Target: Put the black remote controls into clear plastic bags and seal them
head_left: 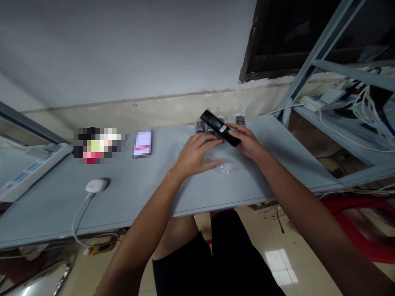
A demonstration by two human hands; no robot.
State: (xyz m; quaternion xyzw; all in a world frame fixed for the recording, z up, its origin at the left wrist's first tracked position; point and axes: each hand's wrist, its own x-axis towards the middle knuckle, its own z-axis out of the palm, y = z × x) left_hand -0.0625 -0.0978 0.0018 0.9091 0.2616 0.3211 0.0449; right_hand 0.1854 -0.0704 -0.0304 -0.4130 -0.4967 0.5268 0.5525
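Black remote control (220, 128) | held in right hand (247, 142) | left hand (194, 155) just beside

The remote control (216, 124) is black with a small white label; the tabletop (55, 209) is pale blue-grey; the power strip (33, 172) is white with blue patches; the round puck (96, 186) and its cable are white; the shorts (212, 255) are black; the plastic stool (364, 218) is red; the floor tiles (277, 263) are cream.
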